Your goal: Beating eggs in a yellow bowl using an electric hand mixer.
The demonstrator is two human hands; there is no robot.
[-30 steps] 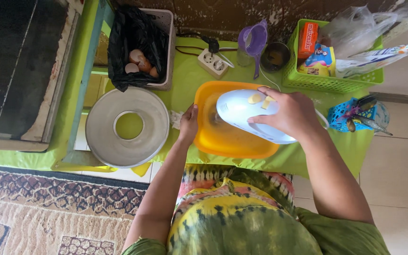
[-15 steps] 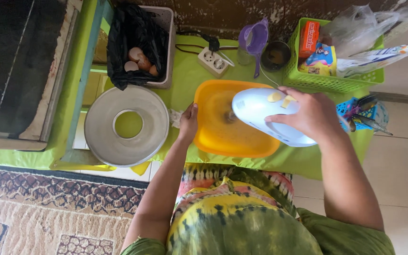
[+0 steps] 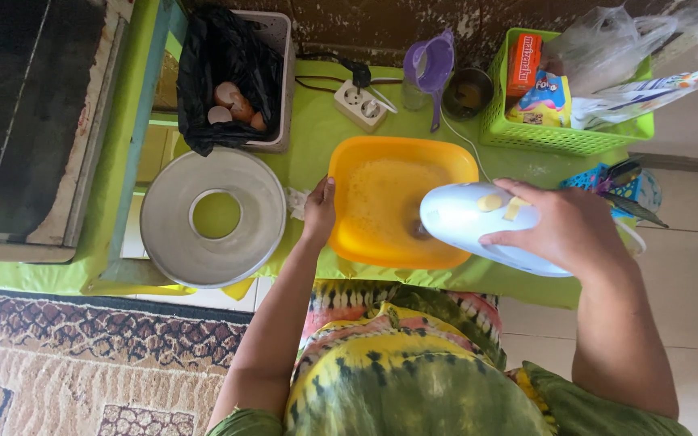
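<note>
Right hand (image 3: pixel 563 230) gripping mixer (image 3: pixel 466 222)

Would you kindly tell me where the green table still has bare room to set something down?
A bare strip lies between the power strip and the orange basin, and a smaller patch between basin and green basket. The left is crowded by the ring cake pan and lined bin.

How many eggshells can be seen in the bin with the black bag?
3, possibly more hidden in the bag's folds. The eggshells sit together inside the bin: one upper left, one lower left, one to the right.
</note>
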